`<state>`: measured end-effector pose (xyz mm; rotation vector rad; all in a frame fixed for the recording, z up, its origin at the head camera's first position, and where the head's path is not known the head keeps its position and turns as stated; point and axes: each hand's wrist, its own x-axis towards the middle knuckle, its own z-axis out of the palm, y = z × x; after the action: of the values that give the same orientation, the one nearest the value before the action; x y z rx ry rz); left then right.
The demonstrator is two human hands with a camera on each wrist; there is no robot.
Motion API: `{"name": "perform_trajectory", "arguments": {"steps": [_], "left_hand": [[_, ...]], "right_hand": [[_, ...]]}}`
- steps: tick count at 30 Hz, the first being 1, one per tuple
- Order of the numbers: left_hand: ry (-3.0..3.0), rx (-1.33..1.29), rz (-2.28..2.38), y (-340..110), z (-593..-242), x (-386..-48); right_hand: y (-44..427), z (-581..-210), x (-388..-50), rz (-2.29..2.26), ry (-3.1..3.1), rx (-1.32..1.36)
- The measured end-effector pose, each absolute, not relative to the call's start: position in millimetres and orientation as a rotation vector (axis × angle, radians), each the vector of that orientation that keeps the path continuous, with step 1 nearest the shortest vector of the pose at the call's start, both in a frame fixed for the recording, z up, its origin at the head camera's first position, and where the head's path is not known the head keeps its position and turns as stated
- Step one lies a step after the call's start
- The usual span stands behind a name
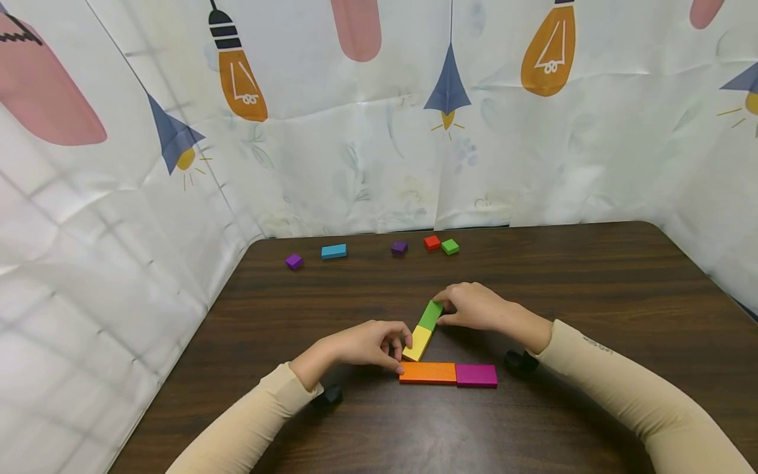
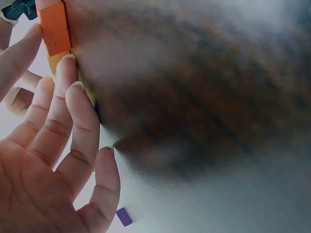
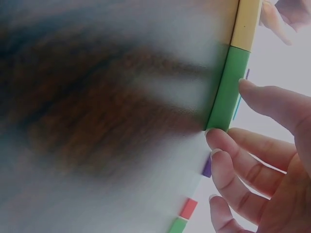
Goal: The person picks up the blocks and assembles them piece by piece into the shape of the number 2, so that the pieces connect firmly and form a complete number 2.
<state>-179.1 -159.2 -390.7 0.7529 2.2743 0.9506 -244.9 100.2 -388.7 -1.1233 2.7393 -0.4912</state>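
Observation:
In the head view, an orange block (image 1: pixel 428 372) and a magenta block (image 1: pixel 476 375) lie end to end in a row. A yellow block (image 1: pixel 417 343) and a green block (image 1: pixel 430 315) form a slanted line above the orange one's left part. My left hand (image 1: pixel 372 343) has its thumb at the orange block's left end and its index fingertip by the yellow block; its fingers are loosely bent. My right hand (image 1: pixel 476 306) holds the green block, thumb along its side and fingertips at its far end, as the right wrist view shows on the green block (image 3: pixel 227 90).
Along the table's back lie a purple block (image 1: pixel 294 261), a blue block (image 1: pixel 334 251), a dark purple block (image 1: pixel 399 248), a red block (image 1: pixel 432 242) and a small green block (image 1: pixel 450 247). A patterned curtain (image 1: pixel 367 171) hangs behind the dark wooden table (image 1: pixel 331 434).

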Motion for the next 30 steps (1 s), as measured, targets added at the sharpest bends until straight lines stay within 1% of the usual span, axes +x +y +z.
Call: {"name": "perform_trajectory", "arguments": {"steps": [14,22,30], "left_hand": [[2.273,0.751,0.944,-159.1,-390.5,-179.5],[2.277,0.761,0.94,-158.7,-390.2,-180.2],[2.276,0.757,0.941,-158.6,-389.5,-178.7]], "right_hand": [[106.3,-381.8,-250.5,-0.561,2.755,-1.13],[113.1,-374.1,-261.3,-0.77,2.782,-1.15],[123.9,-371.8,-278.2,-1.022,2.818,-1.074]]}}
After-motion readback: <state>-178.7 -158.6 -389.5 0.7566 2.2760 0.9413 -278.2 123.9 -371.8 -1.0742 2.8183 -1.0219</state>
